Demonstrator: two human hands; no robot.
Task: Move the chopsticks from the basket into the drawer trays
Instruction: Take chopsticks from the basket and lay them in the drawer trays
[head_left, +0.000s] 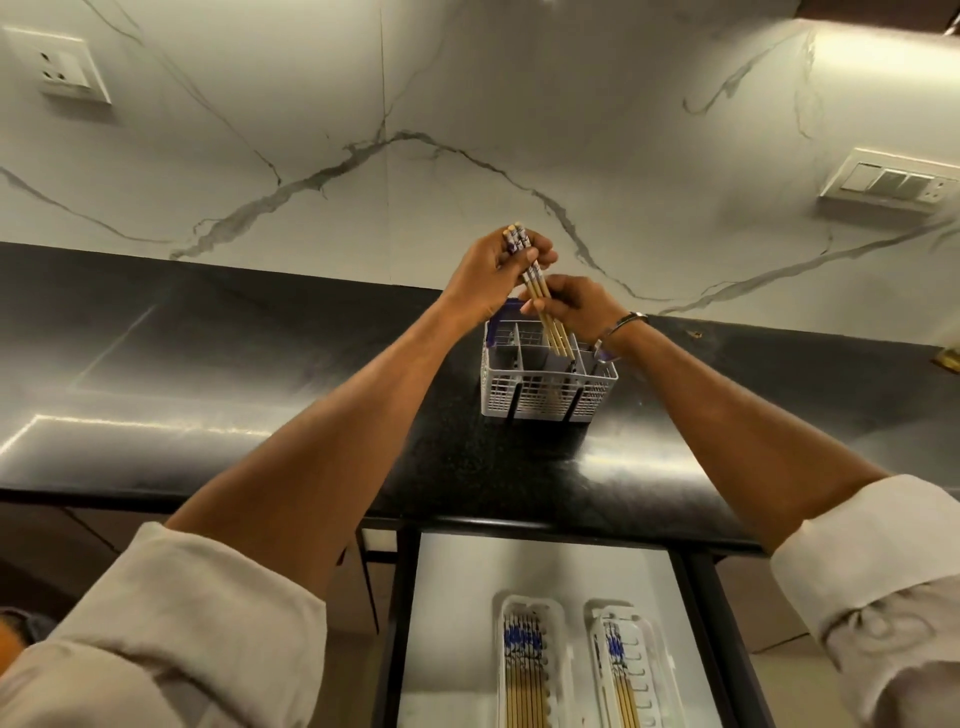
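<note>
The left hand (488, 275) grips the chopsticks (540, 296) near their painted tops, tips inside the basket (545, 384) mid-table; the right hand (576, 306) pinches their shafts. Light, stiff, likely slippery: hold them bunched.

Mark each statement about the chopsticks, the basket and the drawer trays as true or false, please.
1. The left hand grips a bundle of wooden chopsticks with blue patterned tops. True.
2. The grey plastic grid basket stands inside the drawer. False: it stands on the black countertop.
3. Both white drawer trays are empty. False: the left tray and the right tray hold chopsticks.
4. The right hand is at the bundle, above the basket. True.
</note>
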